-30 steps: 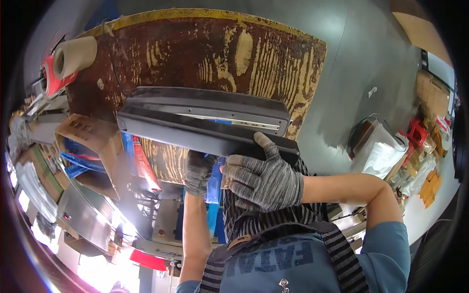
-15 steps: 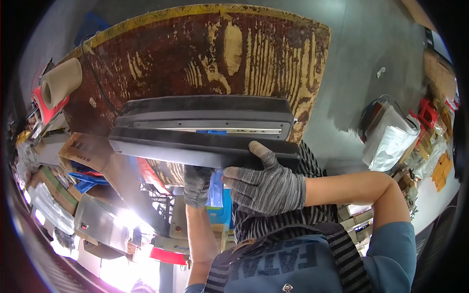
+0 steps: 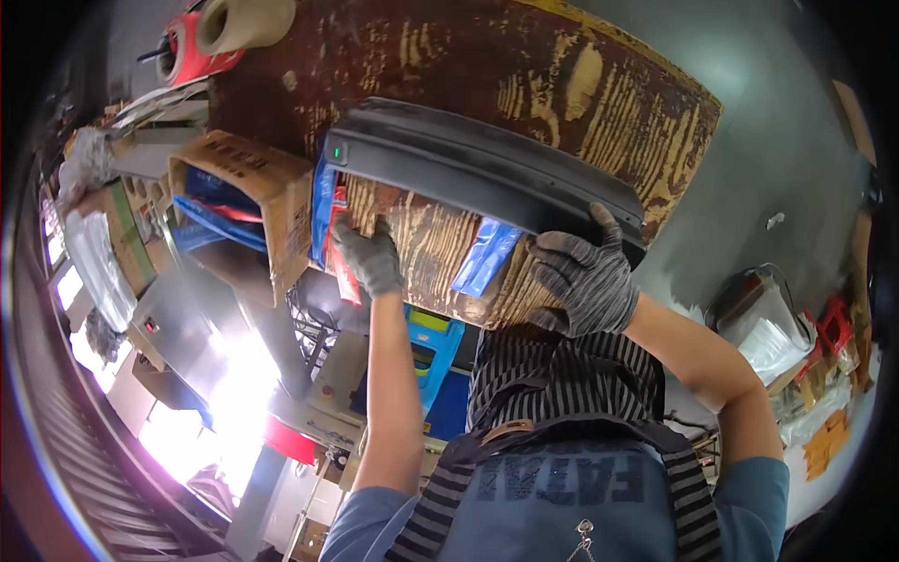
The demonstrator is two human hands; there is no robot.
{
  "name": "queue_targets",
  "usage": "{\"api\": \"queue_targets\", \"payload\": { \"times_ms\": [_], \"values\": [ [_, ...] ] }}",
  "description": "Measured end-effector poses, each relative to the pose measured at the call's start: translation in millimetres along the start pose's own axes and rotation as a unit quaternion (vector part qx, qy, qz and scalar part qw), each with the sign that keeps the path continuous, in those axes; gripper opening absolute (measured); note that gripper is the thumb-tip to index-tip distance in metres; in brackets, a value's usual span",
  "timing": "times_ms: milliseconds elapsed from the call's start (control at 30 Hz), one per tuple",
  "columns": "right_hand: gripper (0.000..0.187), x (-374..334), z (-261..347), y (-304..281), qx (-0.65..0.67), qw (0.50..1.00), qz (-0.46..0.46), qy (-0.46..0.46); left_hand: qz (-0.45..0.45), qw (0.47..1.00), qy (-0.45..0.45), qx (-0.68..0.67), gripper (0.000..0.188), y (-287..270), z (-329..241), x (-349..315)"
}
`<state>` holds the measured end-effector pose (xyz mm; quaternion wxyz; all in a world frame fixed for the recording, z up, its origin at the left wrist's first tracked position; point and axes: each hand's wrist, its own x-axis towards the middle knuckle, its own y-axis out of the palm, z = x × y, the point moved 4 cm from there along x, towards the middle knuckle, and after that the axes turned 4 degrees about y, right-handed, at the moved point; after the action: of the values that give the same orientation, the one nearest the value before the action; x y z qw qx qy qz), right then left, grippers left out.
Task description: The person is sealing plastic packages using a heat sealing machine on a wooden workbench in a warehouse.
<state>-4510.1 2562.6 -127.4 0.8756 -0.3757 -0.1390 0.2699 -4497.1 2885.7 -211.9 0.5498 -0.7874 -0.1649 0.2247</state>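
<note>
A long black bar-shaped device [image 3: 487, 159] with a small green light at its left end lies slantwise on the worn wooden table [image 3: 637, 103]. My left hand [image 3: 368, 260], in a grey knit glove, is in front of its left end, fingers apart, beside a red plastic strip [image 3: 345, 279]. Whether it touches the strip is unclear. My right hand [image 3: 588, 281], gloved alike, has its fingers spread at the device's right end, with the thumb against the front edge. Between my hands a blue plastic packet [image 3: 485, 258] lies on the table's near part.
Left of the table, an open cardboard box [image 3: 290, 187] holds blue and red plastic. Rolls of brown material [image 3: 253, 21] and red material [image 3: 192, 51] are at the far left. A blue plastic stool [image 3: 435, 361] is below the near edge. A lined bin [image 3: 763, 328] is on the right.
The device, tilted up toward me with its inner strip and screws showing, now lies down. My left hand has left its underside and moved left; my right hand has shifted right. The view has turned.
</note>
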Motion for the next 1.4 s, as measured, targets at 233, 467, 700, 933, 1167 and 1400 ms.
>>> {"api": "queue_targets", "payload": {
  "times_ms": [233,467,700,933,1167,1400],
  "values": [
    [0.048,7.1,4.6,-3.2,-0.041,0.999,0.007,-0.014,0.052,0.969,-0.167,0.173,0.075,0.7,79.9,28.9],
    [0.042,7.1,5.9,-4.6,-0.058,0.998,0.003,-0.016,0.132,0.985,0.065,-0.095,0.031,-5.3,60.3,-32.4],
    [0.046,5.0,0.8,-7.6,0.011,0.999,-0.036,-0.012,0.472,0.706,-0.112,-0.516,0.031,-22.3,-39.9,-139.8],
    [0.023,5.2,1.6,-9.0,0.043,0.998,-0.053,-0.014,0.497,0.763,-0.03,-0.412,0.025,-0.4,-80.4,-157.9],
    [0.017,-0.7,-1.5,-5.7,0.01,0.998,-0.047,-0.028,0.305,0.748,-0.057,-0.587,0.027,-18.4,-110.9,-148.4],
    [0.015,2.3,-0.8,-1.3,0.042,0.998,-0.043,-0.005,0.285,0.785,-0.055,-0.548,0.017,-14.5,-106.2,-144.9]
  ]
}}
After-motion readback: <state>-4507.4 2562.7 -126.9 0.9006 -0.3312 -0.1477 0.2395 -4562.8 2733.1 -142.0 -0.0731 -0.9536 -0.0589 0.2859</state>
